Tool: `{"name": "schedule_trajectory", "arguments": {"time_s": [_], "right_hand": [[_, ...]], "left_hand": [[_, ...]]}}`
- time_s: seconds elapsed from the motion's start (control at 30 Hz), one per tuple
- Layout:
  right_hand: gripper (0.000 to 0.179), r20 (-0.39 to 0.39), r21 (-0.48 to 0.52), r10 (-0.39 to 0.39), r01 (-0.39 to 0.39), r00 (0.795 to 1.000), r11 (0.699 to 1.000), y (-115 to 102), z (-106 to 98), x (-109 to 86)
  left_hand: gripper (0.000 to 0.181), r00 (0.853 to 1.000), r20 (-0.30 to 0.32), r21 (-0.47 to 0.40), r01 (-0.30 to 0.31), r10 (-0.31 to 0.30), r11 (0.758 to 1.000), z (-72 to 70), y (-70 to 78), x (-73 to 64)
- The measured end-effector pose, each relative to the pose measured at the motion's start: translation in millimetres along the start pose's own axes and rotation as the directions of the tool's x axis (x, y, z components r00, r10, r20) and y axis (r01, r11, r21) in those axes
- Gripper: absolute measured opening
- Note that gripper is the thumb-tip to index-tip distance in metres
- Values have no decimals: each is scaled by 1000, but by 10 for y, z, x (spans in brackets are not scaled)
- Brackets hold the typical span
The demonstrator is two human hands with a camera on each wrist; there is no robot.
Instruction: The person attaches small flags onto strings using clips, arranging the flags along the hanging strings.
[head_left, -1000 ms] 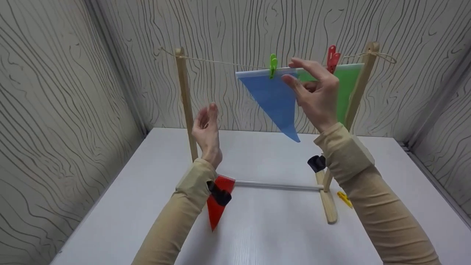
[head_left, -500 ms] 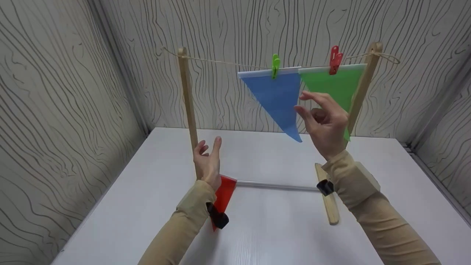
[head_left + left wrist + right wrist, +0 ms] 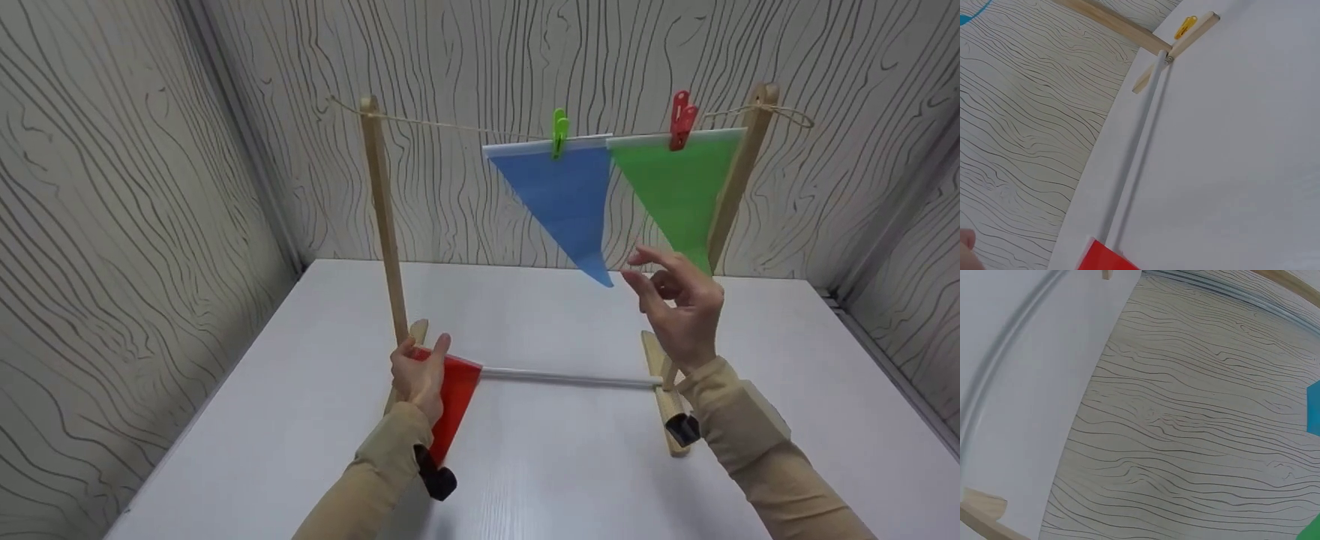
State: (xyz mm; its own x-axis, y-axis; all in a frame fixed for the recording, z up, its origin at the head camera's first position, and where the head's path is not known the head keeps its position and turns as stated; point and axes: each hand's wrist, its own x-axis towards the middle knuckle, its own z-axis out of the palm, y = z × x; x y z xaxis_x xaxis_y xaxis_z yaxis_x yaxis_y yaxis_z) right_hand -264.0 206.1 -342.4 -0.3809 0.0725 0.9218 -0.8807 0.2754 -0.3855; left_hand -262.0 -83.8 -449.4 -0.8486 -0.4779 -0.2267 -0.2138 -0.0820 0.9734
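Observation:
My left hand (image 3: 421, 384), thumb raised and apart from the fingers, is at the top edge of a red pennant (image 3: 456, 394) low at the left post. The hand and forearm hide part of it. My right hand (image 3: 684, 309) is in the air below the hanging pennants, thumb and index finger apart and nothing between them. Above, a blue pennant (image 3: 566, 191) hangs from the string (image 3: 442, 125) by a green clothespin (image 3: 559, 133). To its right a green pennant (image 3: 679, 180) hangs by a red clothespin (image 3: 681, 124).
Two wooden posts (image 3: 382, 210) hold the string. A white rod (image 3: 566, 376) runs low between their feet. In the left wrist view, a yellow clothespin (image 3: 1186, 27) lies beside the far wooden foot (image 3: 1199, 34). Patterned panels (image 3: 465, 60) stand behind the white table (image 3: 555, 465).
My left hand has come down from beside the left post to the red pennant. My right hand has dropped away from the blue pennant's top edge. The hanging pennants stay clipped.

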Motion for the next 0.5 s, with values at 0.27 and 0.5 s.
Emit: {"name": "schedule_trajectory", "arguments": {"time_s": [0.27, 0.5], "right_hand": [[30, 37, -123, 98, -93, 994, 988, 177, -327, -399], [29, 78, -214, 293, -271, 953, 938, 313, -581, -672]], "left_hand": [[73, 995, 50, 193, 73, -84, 978, -155, -201, 14], [62, 996, 65, 224, 43, -59, 974, -225, -317, 113]]}}
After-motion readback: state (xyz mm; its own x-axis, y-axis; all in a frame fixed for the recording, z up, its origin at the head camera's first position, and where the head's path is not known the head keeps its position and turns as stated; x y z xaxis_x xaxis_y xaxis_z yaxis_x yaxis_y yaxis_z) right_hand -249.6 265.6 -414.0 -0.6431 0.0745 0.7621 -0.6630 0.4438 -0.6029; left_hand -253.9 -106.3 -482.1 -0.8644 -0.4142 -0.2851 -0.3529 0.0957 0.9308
